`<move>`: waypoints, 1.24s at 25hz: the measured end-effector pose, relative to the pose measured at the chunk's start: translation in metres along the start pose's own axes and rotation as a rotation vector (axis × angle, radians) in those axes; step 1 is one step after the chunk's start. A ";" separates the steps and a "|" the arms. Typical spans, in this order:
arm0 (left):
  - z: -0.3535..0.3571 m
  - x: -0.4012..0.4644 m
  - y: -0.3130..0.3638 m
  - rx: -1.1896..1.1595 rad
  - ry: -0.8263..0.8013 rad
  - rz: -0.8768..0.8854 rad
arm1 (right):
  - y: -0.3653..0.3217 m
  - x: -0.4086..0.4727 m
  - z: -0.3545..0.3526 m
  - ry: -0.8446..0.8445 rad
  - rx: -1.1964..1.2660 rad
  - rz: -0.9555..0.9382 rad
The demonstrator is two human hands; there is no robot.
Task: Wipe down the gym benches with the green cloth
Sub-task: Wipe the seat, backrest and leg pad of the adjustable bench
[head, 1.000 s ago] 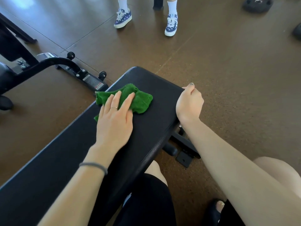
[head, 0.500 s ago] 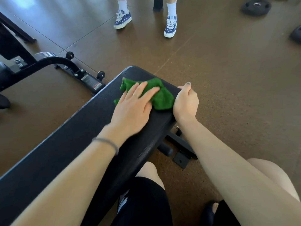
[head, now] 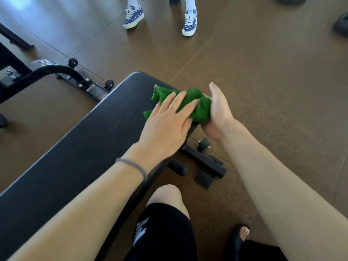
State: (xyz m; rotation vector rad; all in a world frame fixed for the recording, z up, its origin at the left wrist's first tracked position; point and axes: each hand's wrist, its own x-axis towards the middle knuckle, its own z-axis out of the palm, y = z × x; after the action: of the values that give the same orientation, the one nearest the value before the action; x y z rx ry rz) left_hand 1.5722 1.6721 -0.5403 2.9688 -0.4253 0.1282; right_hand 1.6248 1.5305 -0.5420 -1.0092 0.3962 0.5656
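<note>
Your left hand (head: 165, 125) presses flat, fingers straight, on the green cloth (head: 195, 106) at the table's (head: 79, 147) right edge; your right hand (head: 216, 112) cups its overhang, grip apparently loose. Bunch it there, then wipe back across, overlapping strokes.

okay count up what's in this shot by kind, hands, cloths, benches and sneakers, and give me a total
Hands: 2, left hand, right hand
Green cloth: 1
Bench: 1
Sneakers: 2, and
Total: 6
</note>
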 end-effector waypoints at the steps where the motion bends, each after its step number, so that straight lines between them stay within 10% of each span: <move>1: 0.002 0.018 0.004 0.021 -0.007 0.021 | -0.004 0.002 -0.005 0.034 0.071 0.021; 5: 0.003 0.043 0.014 0.123 -0.073 0.111 | -0.018 -0.004 -0.017 0.355 0.050 0.065; 12: -0.068 -0.005 0.032 0.260 -0.494 0.304 | -0.068 -0.096 0.020 0.357 -0.456 0.215; 16: -0.153 -0.044 0.037 0.230 -0.845 0.081 | -0.134 -0.160 0.070 0.306 -0.562 0.180; 23: -0.360 0.003 0.067 -0.754 -0.647 -0.659 | -0.254 -0.249 0.167 -0.022 -0.798 0.116; 31: -0.493 0.085 0.101 -1.530 -0.482 -0.957 | -0.393 -0.252 0.170 -0.353 -0.790 0.195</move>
State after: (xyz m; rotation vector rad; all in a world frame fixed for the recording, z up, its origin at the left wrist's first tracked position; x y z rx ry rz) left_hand 1.5928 1.6264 -0.0322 1.3643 0.6280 -0.6767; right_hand 1.6751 1.4529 -0.0541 -1.5946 -0.0673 1.1035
